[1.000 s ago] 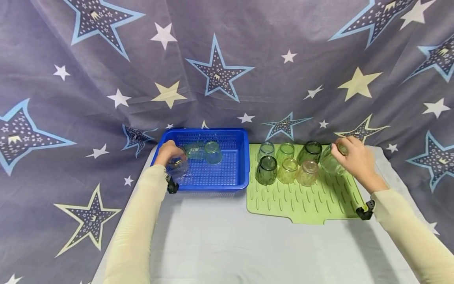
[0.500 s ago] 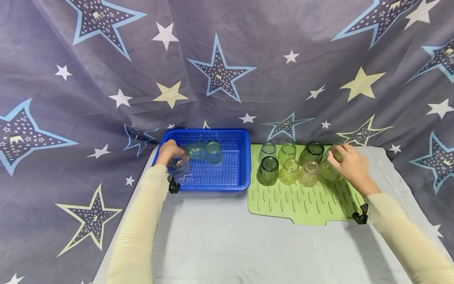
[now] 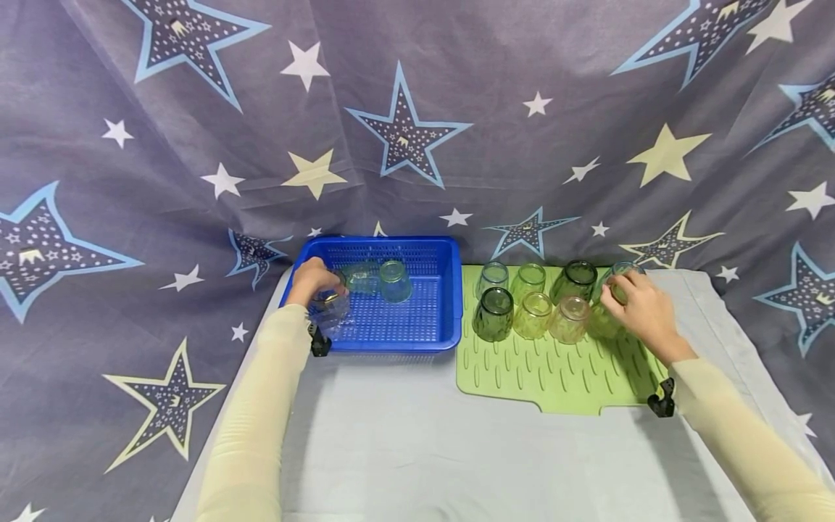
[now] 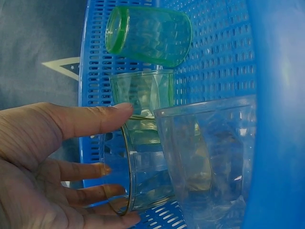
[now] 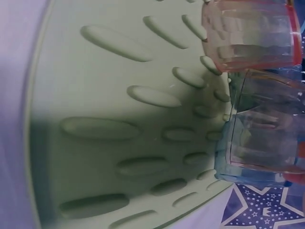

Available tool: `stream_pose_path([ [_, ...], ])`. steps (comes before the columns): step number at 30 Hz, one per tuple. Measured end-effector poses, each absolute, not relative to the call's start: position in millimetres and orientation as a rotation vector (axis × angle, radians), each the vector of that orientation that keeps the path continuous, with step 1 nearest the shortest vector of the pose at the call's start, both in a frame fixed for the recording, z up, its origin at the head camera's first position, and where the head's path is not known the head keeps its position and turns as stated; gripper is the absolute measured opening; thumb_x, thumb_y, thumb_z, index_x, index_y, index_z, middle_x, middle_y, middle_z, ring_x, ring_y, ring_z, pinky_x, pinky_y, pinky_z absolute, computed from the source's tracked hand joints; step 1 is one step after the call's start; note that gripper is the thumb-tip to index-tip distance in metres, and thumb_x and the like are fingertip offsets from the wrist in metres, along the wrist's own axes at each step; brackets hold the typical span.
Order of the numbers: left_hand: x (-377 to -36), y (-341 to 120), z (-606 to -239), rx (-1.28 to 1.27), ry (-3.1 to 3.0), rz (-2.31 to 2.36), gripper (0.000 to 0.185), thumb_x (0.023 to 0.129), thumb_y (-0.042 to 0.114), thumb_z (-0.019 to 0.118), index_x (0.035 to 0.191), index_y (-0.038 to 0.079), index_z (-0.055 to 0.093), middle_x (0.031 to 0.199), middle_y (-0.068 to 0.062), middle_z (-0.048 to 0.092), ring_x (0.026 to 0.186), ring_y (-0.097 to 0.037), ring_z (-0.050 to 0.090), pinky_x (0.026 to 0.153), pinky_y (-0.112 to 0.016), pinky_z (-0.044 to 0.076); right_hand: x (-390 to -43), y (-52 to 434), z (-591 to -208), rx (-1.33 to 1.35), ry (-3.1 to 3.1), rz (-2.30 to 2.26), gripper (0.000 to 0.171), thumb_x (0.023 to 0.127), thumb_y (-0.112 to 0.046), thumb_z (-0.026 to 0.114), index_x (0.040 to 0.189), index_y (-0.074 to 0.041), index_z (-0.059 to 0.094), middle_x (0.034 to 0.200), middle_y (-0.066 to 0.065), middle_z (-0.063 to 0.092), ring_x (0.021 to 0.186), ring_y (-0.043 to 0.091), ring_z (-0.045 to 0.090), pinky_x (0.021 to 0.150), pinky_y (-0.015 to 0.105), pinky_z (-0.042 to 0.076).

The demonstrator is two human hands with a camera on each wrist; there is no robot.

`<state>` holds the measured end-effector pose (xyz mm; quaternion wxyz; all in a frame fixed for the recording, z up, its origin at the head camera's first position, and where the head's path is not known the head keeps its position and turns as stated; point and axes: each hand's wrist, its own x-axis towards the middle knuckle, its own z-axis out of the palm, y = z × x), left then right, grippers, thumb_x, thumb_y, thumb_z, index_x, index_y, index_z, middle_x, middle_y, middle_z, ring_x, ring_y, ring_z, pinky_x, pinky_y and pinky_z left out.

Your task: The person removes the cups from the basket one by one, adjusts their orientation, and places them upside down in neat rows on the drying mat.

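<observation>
My left hand (image 3: 314,281) reaches into the blue basket (image 3: 391,346) at its left end. Thumb and fingers curl around the rim of a clear glass (image 4: 150,171) lying on its side. Another clear glass (image 4: 209,167) overlaps it in the left wrist view, and a green-tinted glass (image 4: 152,36) lies farther along. On the right, my right hand (image 3: 646,308) grips an upside-down clear glass (image 5: 264,129) by its base end, low over the green drying mat (image 3: 554,384). A pink glass (image 3: 570,319) stands just left of it; a blue-tinted glass (image 3: 625,267) is partly hidden behind.
Upside-down glasses stand in two rows on the mat: a dark green glass (image 3: 493,315) and a yellow glass (image 3: 532,317) in front, with a blue glass (image 3: 492,275), a green glass (image 3: 528,279) and a dark glass (image 3: 574,281) behind. A starry curtain (image 3: 417,210) hangs behind the table.
My right hand has moved left and slightly down, bringing its glass beside the pink one and turning it more upright. My left hand stays almost still in the basket.
</observation>
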<state>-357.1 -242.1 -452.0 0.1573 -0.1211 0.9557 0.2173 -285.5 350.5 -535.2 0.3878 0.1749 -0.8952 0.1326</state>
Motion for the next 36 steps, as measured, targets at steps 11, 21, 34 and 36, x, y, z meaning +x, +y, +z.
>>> stream_pose_path([
  [11,-356.1,-241.6,-451.7,-0.343,2.758,0.6,0.061,0.079,0.027,0.086,0.122,-0.008,0.059,0.11,-0.018,0.057,0.089,-0.029,0.049,0.082,-0.043,0.051,-285.5,351.7,-548.8,0.467,-2.284,0.308,0.031,0.087,-0.028,0.056,0.093,0.0,0.069,0.084,0.019,0.062,0.065,0.036,0.057,0.039,0.048,0.042],
  [21,-357.4,-241.4,-452.1,-0.339,2.77,0.574,0.051,0.078,0.029,0.087,0.107,-0.003,0.061,0.097,-0.014,0.054,0.08,-0.027,0.05,0.073,-0.038,0.047,-283.9,352.1,-561.3,0.466,-2.262,0.298,0.029,0.088,-0.027,0.054,0.093,0.0,0.066,0.082,0.018,0.058,0.067,0.038,0.054,0.039,0.047,0.038],
  [34,-359.2,-243.8,-453.7,-0.352,2.737,0.607,0.058,0.078,0.028,0.087,0.116,-0.006,0.061,0.108,-0.018,0.059,0.088,-0.029,0.051,0.084,-0.046,0.053,-278.7,350.7,-568.1,0.428,-2.389,0.335,0.023,0.093,-0.02,0.053,0.098,0.001,0.06,0.087,0.02,0.054,0.079,0.042,0.053,0.046,0.053,0.044],
  [36,-359.1,-244.3,-454.4,-0.348,2.739,0.607,0.057,0.078,0.028,0.087,0.115,-0.006,0.061,0.108,-0.019,0.059,0.088,-0.029,0.051,0.084,-0.046,0.053,-277.6,349.9,-565.7,0.428,-2.427,0.345,0.019,0.093,-0.016,0.055,0.098,0.001,0.059,0.088,0.02,0.053,0.08,0.042,0.053,0.049,0.053,0.045],
])
